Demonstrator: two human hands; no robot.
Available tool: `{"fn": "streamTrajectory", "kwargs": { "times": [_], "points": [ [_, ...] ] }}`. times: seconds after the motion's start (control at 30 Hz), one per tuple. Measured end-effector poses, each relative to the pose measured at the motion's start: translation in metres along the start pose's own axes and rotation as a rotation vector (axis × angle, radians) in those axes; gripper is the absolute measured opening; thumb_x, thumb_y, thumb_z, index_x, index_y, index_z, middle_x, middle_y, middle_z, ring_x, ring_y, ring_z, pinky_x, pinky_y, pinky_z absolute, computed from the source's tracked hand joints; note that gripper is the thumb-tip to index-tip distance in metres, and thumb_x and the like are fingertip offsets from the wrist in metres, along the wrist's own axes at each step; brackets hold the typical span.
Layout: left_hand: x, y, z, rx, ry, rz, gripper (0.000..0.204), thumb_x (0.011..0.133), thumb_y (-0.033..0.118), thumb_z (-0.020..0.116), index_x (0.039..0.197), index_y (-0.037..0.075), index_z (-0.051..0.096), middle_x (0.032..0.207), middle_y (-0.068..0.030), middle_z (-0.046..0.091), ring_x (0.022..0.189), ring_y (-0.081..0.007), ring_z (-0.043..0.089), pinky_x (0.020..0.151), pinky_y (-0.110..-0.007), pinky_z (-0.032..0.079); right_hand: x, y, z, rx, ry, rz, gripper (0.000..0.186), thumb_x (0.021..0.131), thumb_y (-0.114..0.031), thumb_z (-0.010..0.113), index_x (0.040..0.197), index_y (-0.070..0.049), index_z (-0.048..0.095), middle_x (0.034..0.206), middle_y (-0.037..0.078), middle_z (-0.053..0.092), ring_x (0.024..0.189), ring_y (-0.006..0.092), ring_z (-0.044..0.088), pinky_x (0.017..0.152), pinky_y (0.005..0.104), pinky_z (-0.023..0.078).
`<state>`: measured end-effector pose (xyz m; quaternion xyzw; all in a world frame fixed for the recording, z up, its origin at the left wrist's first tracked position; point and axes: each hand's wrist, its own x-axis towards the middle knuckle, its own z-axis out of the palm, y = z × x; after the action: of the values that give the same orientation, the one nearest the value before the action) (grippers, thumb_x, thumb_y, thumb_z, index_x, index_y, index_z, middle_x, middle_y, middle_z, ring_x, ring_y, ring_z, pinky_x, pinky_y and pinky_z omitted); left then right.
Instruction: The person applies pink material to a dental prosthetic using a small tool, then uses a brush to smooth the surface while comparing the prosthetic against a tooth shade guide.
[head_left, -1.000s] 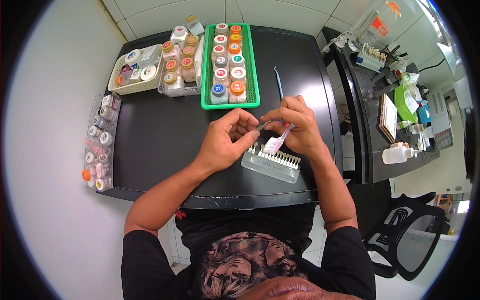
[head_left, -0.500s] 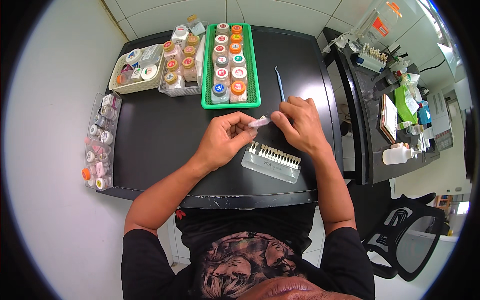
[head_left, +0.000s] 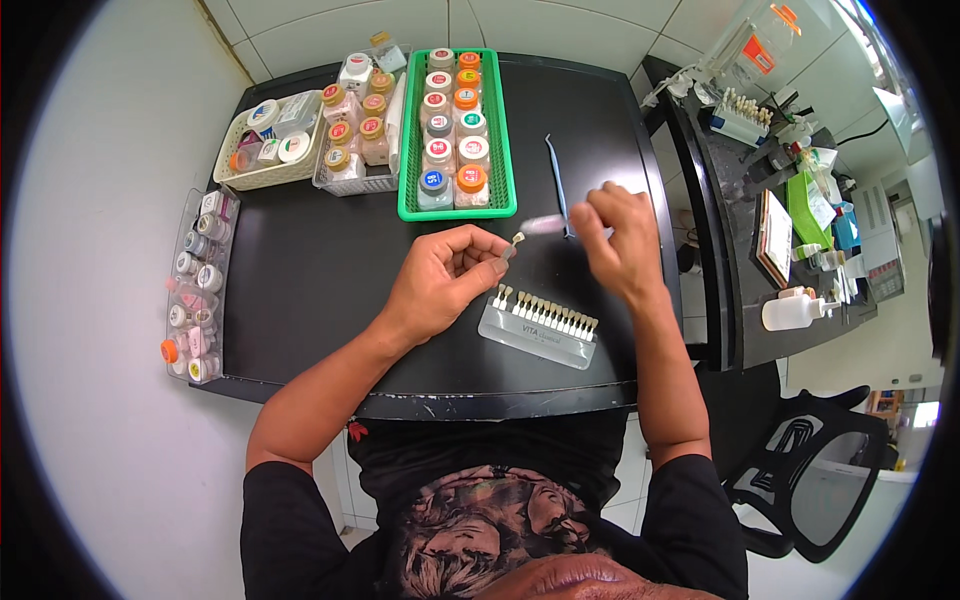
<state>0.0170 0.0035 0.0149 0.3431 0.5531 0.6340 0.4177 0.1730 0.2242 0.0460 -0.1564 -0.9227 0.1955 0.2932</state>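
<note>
My left hand [head_left: 445,280] pinches a small tooth-shade tab [head_left: 517,242], its tooth-coloured tip sticking up above the thumb. My right hand [head_left: 625,240] is closed on a pink-and-white toothbrush [head_left: 545,225], motion-blurred, whose head is just above and right of the tab; whether they touch I cannot tell. Below my hands lies a grey shade-guide holder [head_left: 535,340] with several tabs standing along its top. A light-blue hooked tool [head_left: 556,175] lies on the black table [head_left: 290,300], partly behind the brush and right hand.
A green basket [head_left: 508,140] of capped jars, a wire basket [head_left: 360,184] of jars and a cream basket [head_left: 270,180] line the back. A clear tray [head_left: 198,280] of small pots edges the left. A cluttered side counter [head_left: 750,330] and mesh chair [head_left: 830,490] are right.
The brush has swung from pointing down over the holder to lying roughly level, then drawn up and right. My right hand has risen and moved right, uncovering more of the tab.
</note>
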Motion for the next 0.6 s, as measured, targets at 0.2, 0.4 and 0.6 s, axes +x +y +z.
{"fn": "streamTrajectory", "kwargs": {
  "times": [0.2, 0.4, 0.6],
  "points": [
    [0.003, -0.004, -0.002, 0.011, 0.022, 0.003, 0.021, 0.103, 0.008, 0.077, 0.121, -0.002, 0.075, 0.103, -0.0033, 0.075, 0.09, -0.008, 0.068, 0.085, -0.025, 0.056, 0.0, -0.001, 0.003, -0.134, -0.018, 0.0, 0.059, 0.1, -0.053, 0.074, 0.066, -0.007, 0.06, 0.069, 0.008, 0.053, 0.07, 0.0306, 0.055, 0.076, 0.0452, 0.036],
    [0.003, -0.011, -0.004, 0.02, 0.032, 0.004, 0.02, 0.104, 0.008, 0.076, 0.122, -0.002, 0.075, 0.105, -0.0029, 0.076, 0.09, -0.0079, 0.068, 0.085, -0.025, 0.056, 0.002, -0.001, 0.002, -0.251, 0.061, -0.068, 0.06, 0.098, -0.055, 0.076, 0.064, -0.008, 0.059, 0.067, 0.007, 0.051, 0.066, 0.0292, 0.053, 0.074, 0.0441, 0.034],
    [0.002, 0.001, 0.003, -0.006, 0.059, -0.087, 0.015, 0.108, 0.013, 0.075, 0.117, 0.002, 0.073, 0.1, -0.0021, 0.073, 0.088, -0.0091, 0.07, 0.079, -0.024, 0.056, -0.003, -0.013, 0.007, -0.111, 0.072, -0.01, 0.06, 0.095, -0.055, 0.08, 0.064, -0.008, 0.06, 0.067, 0.006, 0.051, 0.065, 0.0276, 0.05, 0.074, 0.0431, 0.033]
  ]
}}
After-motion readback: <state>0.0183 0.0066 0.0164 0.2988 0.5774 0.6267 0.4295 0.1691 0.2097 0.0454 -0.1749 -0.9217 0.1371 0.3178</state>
